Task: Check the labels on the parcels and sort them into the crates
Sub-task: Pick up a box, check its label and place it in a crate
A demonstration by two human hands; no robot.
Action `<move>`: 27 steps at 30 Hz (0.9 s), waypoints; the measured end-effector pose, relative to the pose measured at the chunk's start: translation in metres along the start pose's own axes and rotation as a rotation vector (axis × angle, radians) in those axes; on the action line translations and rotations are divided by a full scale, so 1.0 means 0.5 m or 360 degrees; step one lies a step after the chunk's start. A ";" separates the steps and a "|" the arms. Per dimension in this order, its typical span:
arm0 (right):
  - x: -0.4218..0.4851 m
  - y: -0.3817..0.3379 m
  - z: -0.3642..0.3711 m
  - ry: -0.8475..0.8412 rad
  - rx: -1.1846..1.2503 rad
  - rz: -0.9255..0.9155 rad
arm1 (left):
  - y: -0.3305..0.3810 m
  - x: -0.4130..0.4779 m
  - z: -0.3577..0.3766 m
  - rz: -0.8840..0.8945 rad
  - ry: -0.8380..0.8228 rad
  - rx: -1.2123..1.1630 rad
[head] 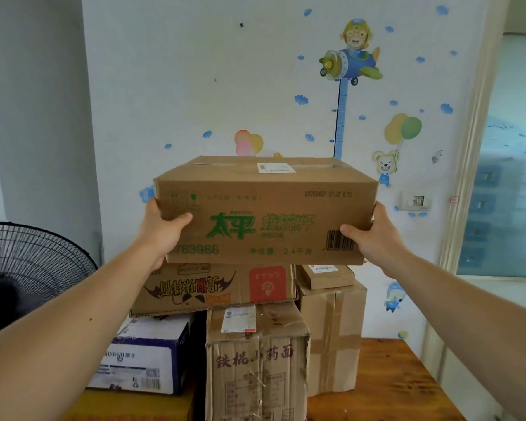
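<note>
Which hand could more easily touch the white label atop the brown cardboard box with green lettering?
Probably right hand: white label lies slightly nearer it; left hand also grips the cardboard box.

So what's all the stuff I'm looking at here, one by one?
Held box: one, brown with green print, above the stack, white label on top.
Printed box: one, brown with orange and red print, just below the held box.
Small box: one, brown, atop the taped box.
Taped box: one, brown, right, on the table.
Front box: one, brown with red characters, centre.
White box: one, white and dark blue, left.
Yellow box: one, yellow, bottom left.
Table: one, brown wood, lower right.
Fan: one, black, left edge.
Wall stickers: many, mixed colours, back wall.
Left hand: grips the held box's left end.
Right hand: grips its right end.
</note>
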State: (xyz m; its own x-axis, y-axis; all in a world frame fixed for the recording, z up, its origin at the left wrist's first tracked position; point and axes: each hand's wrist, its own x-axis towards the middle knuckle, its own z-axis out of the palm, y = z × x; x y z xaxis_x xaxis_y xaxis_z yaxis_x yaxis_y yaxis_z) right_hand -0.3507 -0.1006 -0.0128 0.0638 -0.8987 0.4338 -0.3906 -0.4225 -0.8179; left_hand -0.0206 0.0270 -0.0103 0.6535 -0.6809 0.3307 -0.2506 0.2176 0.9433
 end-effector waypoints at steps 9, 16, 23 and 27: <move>-0.032 0.050 -0.185 -0.0051 0.0249 -0.0049 | 0.062 -0.151 0.082 0.0252 -0.0029 -0.0024; -0.063 0.096 -0.288 -0.0093 0.0419 -0.0060 | 0.092 -0.266 0.140 0.0293 -0.0018 -0.0102; -0.110 0.083 -0.349 -0.0045 0.0506 -0.0068 | 0.149 -0.318 0.157 0.0399 -0.0038 -0.0116; -0.139 0.062 -0.362 0.0042 0.0469 -0.0072 | 0.164 -0.335 0.139 0.0415 -0.0087 -0.0093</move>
State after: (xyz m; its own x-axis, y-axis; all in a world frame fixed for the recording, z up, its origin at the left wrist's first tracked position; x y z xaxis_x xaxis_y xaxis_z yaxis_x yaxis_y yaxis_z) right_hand -0.5334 -0.0302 -0.0001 0.0498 -0.8764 0.4790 -0.1045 -0.4816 -0.8701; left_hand -0.2000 0.1102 0.0096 0.5323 -0.6332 0.5619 -0.3628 0.4291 0.8272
